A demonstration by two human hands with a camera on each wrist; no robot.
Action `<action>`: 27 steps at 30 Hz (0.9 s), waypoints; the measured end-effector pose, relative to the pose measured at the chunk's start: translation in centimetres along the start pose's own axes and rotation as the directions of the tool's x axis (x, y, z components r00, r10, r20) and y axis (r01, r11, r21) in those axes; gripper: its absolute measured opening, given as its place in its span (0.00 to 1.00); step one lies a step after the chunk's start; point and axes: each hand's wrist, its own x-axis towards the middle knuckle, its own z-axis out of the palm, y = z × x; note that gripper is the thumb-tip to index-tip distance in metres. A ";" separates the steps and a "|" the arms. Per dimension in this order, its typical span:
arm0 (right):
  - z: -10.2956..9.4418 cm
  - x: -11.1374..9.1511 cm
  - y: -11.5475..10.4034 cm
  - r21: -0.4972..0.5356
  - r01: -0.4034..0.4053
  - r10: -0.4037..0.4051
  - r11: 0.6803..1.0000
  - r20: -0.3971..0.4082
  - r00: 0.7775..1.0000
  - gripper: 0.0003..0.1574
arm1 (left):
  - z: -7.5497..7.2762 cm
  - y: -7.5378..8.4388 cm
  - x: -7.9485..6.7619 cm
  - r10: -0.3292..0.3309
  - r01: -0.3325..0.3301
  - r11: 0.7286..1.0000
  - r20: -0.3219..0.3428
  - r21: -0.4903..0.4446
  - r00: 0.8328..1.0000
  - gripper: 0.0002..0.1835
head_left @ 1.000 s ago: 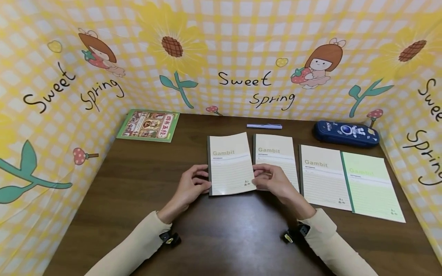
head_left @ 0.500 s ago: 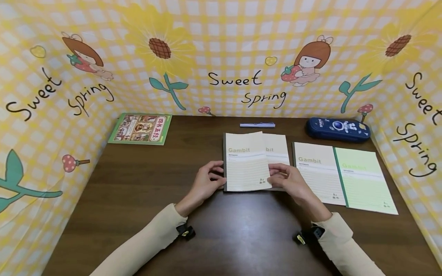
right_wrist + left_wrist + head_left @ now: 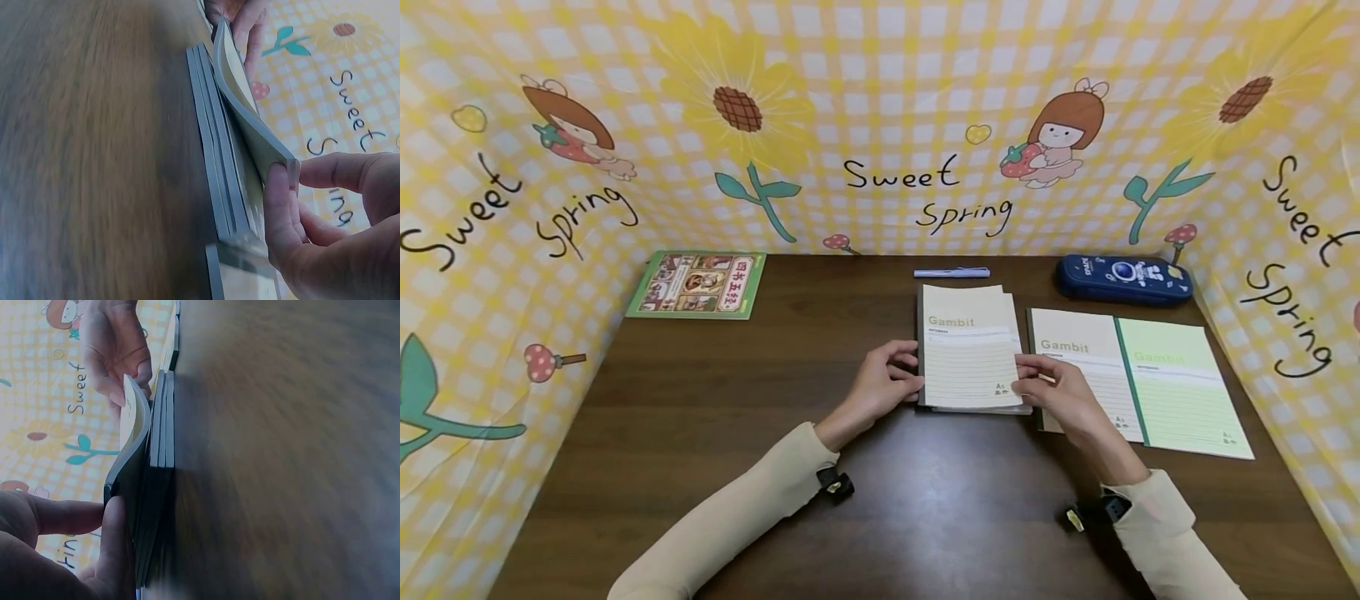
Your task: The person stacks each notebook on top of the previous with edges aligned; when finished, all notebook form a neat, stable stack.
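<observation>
A cream Gambit notebook with a dark spine is held between both hands over a small stack of notebooks. My left hand pinches its spine edge between thumb and fingers. On the opposite edge, my right hand pinches near the lower corner. Both wrist views show the held notebook bowed in the middle and raised above the stack at its edges. From the head, it covers most of the stack, whose right and lower margins peek out.
Right of the stack lie another cream notebook and a green one, side by side. A lavender pen and a navy pencil case lie at the back. A green picture-covered book sits back left. Patterned cloth surrounds the table.
Both hands have carried the notebook rightward, from beside the stack to over it, and it now nearly lines up with the stack. The head view has shifted slightly.
</observation>
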 end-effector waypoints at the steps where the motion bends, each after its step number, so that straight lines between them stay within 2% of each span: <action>1: -0.2 0.0 0.1 -0.008 -0.006 0.006 1.000 -0.009 1.000 0.34 | 0.2 0.0 0.1 -0.001 0.001 1.000 0.008 0.001 1.000 0.32; 8: -1.3 -0.3 0.6 -0.064 -0.018 0.015 0.998 -0.060 0.998 0.33 | 1.1 0.2 0.7 -0.005 0.004 1.000 0.038 0.018 0.999 0.32; 20: -1.5 -0.4 1.2 -0.207 0.044 -0.049 0.977 -0.020 0.999 0.31 | 1.4 -0.5 0.9 -0.017 0.016 0.999 0.051 0.028 0.999 0.35; 27: -1.5 -0.2 1.6 -0.281 0.057 -0.067 0.958 -0.026 0.997 0.29 | 1.4 -0.2 0.8 -0.023 0.017 0.996 0.069 0.086 0.997 0.36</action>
